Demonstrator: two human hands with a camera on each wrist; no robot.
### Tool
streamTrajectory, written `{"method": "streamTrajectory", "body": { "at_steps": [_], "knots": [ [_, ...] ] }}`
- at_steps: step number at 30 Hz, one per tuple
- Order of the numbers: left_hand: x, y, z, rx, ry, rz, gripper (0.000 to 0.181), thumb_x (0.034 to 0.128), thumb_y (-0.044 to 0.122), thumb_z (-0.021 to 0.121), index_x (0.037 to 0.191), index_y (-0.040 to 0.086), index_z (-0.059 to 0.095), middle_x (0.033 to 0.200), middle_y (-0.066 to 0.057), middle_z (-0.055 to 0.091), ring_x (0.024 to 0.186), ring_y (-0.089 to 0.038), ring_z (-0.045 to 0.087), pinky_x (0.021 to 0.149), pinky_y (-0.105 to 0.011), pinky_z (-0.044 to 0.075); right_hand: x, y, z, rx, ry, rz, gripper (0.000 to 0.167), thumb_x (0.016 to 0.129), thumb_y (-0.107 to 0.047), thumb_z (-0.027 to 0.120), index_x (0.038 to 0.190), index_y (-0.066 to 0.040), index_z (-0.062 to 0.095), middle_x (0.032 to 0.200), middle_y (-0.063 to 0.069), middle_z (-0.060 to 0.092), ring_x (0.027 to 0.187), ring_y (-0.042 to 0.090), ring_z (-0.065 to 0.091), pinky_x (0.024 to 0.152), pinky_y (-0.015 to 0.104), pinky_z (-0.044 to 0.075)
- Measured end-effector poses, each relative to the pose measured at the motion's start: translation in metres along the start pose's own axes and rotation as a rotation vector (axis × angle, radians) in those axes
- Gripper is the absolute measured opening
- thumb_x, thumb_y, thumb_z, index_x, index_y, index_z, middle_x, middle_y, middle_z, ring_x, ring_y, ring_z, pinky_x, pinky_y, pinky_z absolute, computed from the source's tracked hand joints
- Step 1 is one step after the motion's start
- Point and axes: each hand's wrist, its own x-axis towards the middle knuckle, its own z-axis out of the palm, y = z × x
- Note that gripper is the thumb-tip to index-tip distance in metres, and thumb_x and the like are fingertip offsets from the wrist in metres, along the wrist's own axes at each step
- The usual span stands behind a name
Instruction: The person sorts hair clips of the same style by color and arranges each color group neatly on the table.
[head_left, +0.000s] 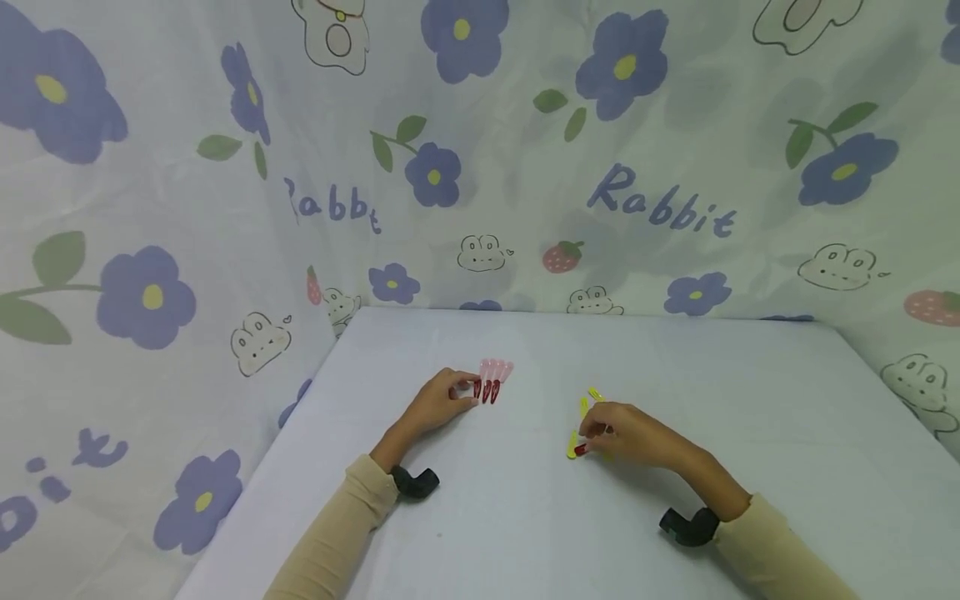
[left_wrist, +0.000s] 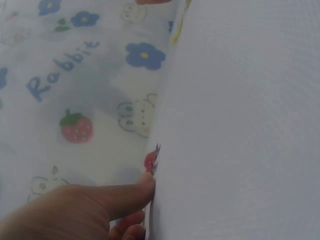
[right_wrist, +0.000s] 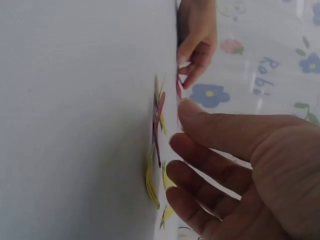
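Observation:
In the head view my left hand (head_left: 438,395) pinches the leftmost of three red snap hair clips (head_left: 487,392) between thumb and finger. Pink hair clips (head_left: 496,368) lie in a fan just beyond the red row. The left wrist view has my thumb against a red clip (left_wrist: 150,161). Over on the right, my right hand (head_left: 626,432) hovers with loosely bent fingers above yellow hair clips (head_left: 572,444). Close to its fingertips lies another red clip (head_left: 581,449). In the right wrist view that red clip (right_wrist: 159,127) sits among the yellow ones, apart from the fingers.
A white table top (head_left: 510,517) lies under both hands. Cloth printed with flowers and rabbits (head_left: 480,167) hangs behind and at the sides. Each wrist wears a black camera mount (head_left: 416,483). My right hand partly covers the yellow clips.

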Motion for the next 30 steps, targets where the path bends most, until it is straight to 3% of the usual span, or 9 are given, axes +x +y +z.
{"method": "streamTrajectory", "body": {
  "at_steps": [6,11,30],
  "knots": [
    [0.0,-0.001,0.002,0.002,0.009,0.007,0.042,0.0903,0.023,0.075,0.13,0.017,0.066,0.107,-0.003,0.063,0.082,-0.011,0.051,0.072,-0.029,0.043,0.002,0.006,0.009,-0.089,0.003,-0.075,0.011,0.087,-0.016,0.077,0.096,-0.019,0.073,0.095,-0.012,0.066,0.091,0.004,0.057,0.081,0.025,0.05],
    [-0.002,0.0,0.002,0.0,-0.001,-0.001,0.041,0.0903,0.023,0.075,0.13,0.017,0.066,0.108,-0.003,0.063,0.082,-0.011,0.051,0.072,-0.028,0.043,0.002,0.009,0.014,-0.133,0.023,-0.078,0.009,0.087,-0.019,0.078,0.091,-0.023,0.072,0.092,-0.015,0.062,0.09,0.002,0.052,0.081,0.025,0.047],
    [0.0,-0.001,0.001,0.001,-0.002,0.0,0.042,0.0908,0.024,0.075,0.132,0.018,0.065,0.109,-0.004,0.063,0.082,-0.012,0.051,0.072,-0.028,0.043,0.003,0.007,0.012,-0.08,0.017,-0.036,0.01,0.087,-0.017,0.077,0.087,-0.02,0.067,0.089,-0.01,0.058,0.085,0.005,0.049,0.075,0.022,0.046]
  ]
}}
